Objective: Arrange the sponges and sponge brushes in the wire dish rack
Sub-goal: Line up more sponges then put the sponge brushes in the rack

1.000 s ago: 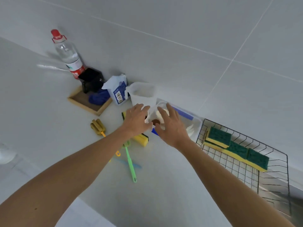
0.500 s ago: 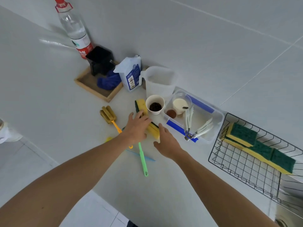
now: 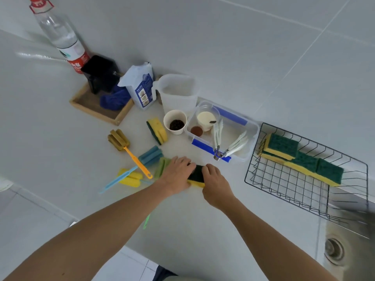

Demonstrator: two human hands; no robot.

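Left hand [image 3: 176, 175]: reaching in from the near left, palm down, fingers curling over the left end of a sponge [image 3: 196, 177] and gripping it. Right hand [image 3: 215, 184]: coming in from the near right, palm down, fingertips pressing on the right end of that same sponge, so both hands are holding it between them on the counter [image 3: 203, 224].

The sponge: lying flat in the middle of the counter, dark green scouring face showing on top, yellow foam showing along its near edge; most of it is being covered by the hands.

Just left of the left hand: a green sponge brush [image 3: 162, 166], its head partly hidden by the hand. Beside it, farther left, a blue sponge brush [image 3: 151, 155], an orange-handled brush [image 3: 119, 139] with a brownish head, and a yellow sponge brush [image 3: 129, 179] lying under a light blue handle.

Far from the hands: a second sponge [image 3: 157, 130] resting on its edge, touching or just beside a paper cup [image 3: 175, 122] of dark grains.

Right of the cup: a clear plastic box [image 3: 251, 138] holding tongs and small pots.

Far right: the wire dish rack [image 3: 284, 179], carrying three sponges [image 3: 306, 161] in a row along its far side, green faces up.

Far left: a wooden tray [image 3: 89, 104], a bottle [image 3: 60, 35], a bag [image 3: 140, 86] and a jug [image 3: 178, 92].
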